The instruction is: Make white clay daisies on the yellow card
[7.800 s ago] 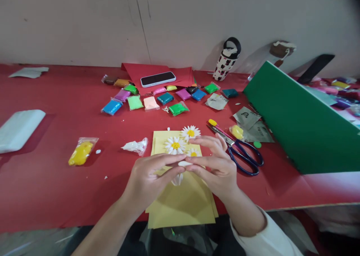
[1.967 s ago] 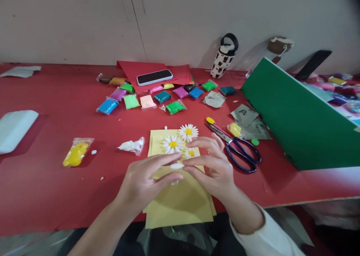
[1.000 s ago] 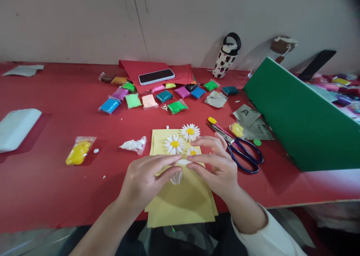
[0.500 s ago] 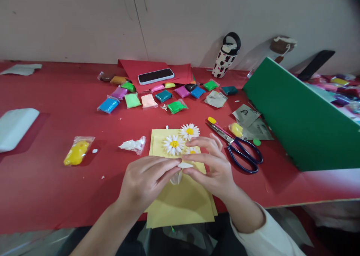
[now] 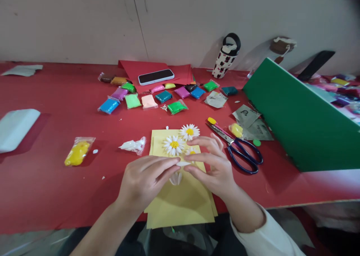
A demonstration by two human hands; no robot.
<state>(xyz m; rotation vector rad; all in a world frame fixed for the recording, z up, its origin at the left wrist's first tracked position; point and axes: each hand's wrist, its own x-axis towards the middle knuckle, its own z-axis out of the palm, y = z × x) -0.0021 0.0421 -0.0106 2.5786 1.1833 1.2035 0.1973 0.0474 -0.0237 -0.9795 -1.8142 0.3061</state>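
Red worktop (image 5: 56, 196) beneath; left fingers (image 5: 164, 166) pinch a white petal (image 5: 184, 163), right fingers (image 5: 206, 159) parted around its tip — likely light, soft, dentable: hold its ends.

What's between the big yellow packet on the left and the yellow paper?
The head view shows a small white piece near the packet, then a white-filled plastic bag nearer the paper.

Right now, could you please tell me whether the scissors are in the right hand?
No, the scissors lie on the red table, outside the right hand.
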